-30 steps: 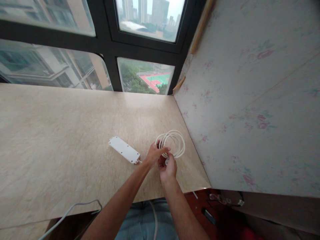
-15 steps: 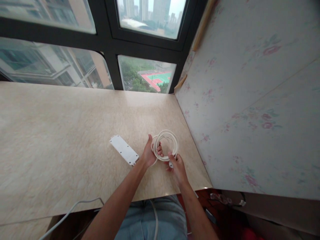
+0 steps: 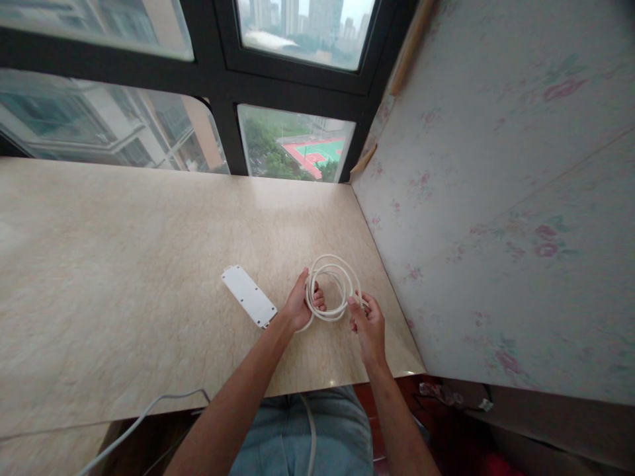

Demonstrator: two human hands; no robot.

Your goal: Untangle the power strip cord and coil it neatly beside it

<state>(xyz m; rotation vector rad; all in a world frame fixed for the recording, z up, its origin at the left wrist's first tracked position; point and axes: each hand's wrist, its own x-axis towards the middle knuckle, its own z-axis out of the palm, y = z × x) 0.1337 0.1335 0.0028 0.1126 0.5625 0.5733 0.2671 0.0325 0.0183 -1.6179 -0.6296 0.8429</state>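
Observation:
A white power cord (image 3: 331, 318) is looped into a loose coil above the tabletop. My left hand (image 3: 301, 303) is closed around the coil's left side, thumb pointing up. At the right side of the coil, my right hand (image 3: 366, 322) pinches one outer loop of the same cord between thumb and fingers. To the left of my hands lies a white power strip (image 3: 248, 295), its flat, screwed back facing up. The cord runs down from my left hand toward the strip's near end, though my wrist hides part of it. The plug cannot be made out.
The pale marbled tabletop (image 3: 124, 264) meets a dark-framed window (image 3: 292, 89) at the back and a flowered wall (image 3: 486, 218) on the right. Another white cable (image 3: 149, 406) hangs over the front edge at left. Cables lie below the edge at lower right.
My right hand has moved right and slightly up, drawing an outer loop away from the coil. The coil now looks wider and looser. My left hand keeps its grip; the power strip lies as before.

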